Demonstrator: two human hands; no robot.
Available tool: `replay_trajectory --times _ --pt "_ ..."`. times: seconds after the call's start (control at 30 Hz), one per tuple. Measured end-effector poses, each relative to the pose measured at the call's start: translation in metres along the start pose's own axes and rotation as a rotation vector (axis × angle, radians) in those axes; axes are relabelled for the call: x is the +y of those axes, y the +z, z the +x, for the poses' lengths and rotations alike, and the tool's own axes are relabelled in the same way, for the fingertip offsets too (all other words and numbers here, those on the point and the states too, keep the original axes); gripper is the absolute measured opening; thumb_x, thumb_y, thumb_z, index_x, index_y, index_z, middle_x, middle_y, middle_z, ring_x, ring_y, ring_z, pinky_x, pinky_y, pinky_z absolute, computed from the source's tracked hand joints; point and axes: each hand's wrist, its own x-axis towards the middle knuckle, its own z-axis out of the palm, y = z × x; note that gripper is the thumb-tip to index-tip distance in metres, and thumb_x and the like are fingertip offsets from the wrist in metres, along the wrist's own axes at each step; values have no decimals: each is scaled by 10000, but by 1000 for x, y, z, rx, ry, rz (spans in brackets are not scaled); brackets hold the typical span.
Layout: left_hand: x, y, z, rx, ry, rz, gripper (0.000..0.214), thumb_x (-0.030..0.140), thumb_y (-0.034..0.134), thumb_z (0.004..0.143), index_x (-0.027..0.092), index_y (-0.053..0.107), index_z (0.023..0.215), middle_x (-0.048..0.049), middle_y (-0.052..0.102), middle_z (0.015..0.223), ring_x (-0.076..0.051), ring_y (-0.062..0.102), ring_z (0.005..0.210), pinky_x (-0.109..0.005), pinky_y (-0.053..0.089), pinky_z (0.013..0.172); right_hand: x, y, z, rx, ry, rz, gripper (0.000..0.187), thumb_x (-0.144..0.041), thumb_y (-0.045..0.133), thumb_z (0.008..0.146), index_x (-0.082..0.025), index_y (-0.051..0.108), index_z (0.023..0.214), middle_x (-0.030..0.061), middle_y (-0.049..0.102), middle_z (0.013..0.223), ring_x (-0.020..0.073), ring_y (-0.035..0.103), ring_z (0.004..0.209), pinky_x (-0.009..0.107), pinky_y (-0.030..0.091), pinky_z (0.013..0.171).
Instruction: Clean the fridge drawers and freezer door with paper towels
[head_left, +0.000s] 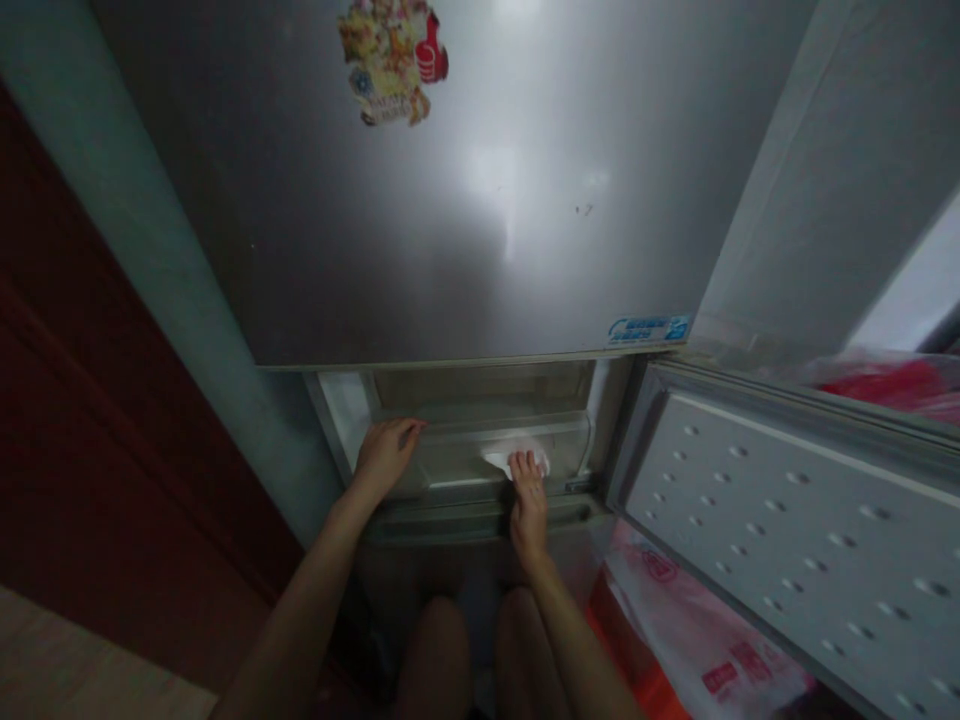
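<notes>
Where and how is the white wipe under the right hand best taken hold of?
Probably by the left corner of the white wipe, pinched between thumb and finger, coming from the left. That corner sticks out, narrow and uncovered, while the fingers of the right hand lie over another part. The left hand is already on that side.

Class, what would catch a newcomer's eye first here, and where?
Probably the big silvery door filling the upper middle, with a colourful sticker towards its top left. Below it, the right hand lies on a white cloth or tissue at a pale drawer, with the left hand near the drawer's left end. A dimpled lower door stands open at the right.
</notes>
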Motion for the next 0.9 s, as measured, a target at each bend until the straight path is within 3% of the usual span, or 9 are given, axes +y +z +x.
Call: replay_trajectory --times 0.1,0.17,0.27,0.37,0.47,0.6,0.73,0.9 --pt "2 -1 0 -6 8 23 283 281 417 912 195 671 1001 -62 724 1032 -224 656 983 -389 484 902 -28 26 -2 46 81 80 626 -23 206 869 -249 276 1449 75 355 1470 204 234 1403 575 246 1113" --pt "5 0 -1 -6 22 44 284 269 420 908 188 665 1028 -75 714 1062 -227 647 1004 -400 471 932 -50 44 -1 13 61 110 653 -5 208 847 -244 264 1452 68 365 1465 192 234 1403 545 256 1123" --pt "12 2 -8 12 48 101 316 240 411 906 145 633 1109 -113 676 1150 -251 599 1094 -444 420 999 -79 67 2 -63 -82 119 674 22 217 825 -229 276 1448 58 429 1426 173 245 1399 494 291 1128" --pt "20 3 -17 51 54 202 344 234 401 910 142 594 1179 -122 634 1225 -269 542 1176 -495 364 1047 -90 75 7 -126 -213 91 603 -5 250 869 -193 299 1440 67 470 1395 178 257 1395 487 303 1127" --pt "24 2 -25 65 43 250 351 258 397 918 177 572 1211 -106 617 1253 -269 521 1203 -523 324 1072 -76 60 14 -200 -271 31 530 -71 303 915 -196 326 1430 62 489 1378 182 288 1383 495 291 1132" --pt "25 3 -29 52 44 237 376 270 385 924 147 544 1242 -122 588 1286 -266 498 1231 -506 312 1089 -33 19 20 -237 -306 -62 511 -104 305 939 -235 318 1433 44 485 1384 179 298 1378 505 274 1136" --pt "32 6 -27 47 37 209 375 254 400 916 124 550 1234 -133 583 1292 -273 490 1242 -499 306 1098 2 -14 17 -191 -247 -130 561 -50 266 917 -250 293 1441 41 459 1404 177 277 1386 518 255 1138" --pt "36 10 -27 55 50 176 369 233 409 905 141 547 1235 -128 587 1288 -266 497 1240 -510 323 1089 11 -31 2 -156 -132 -95 668 19 235 829 -256 315 1432 46 436 1420 175 267 1388 516 259 1134"
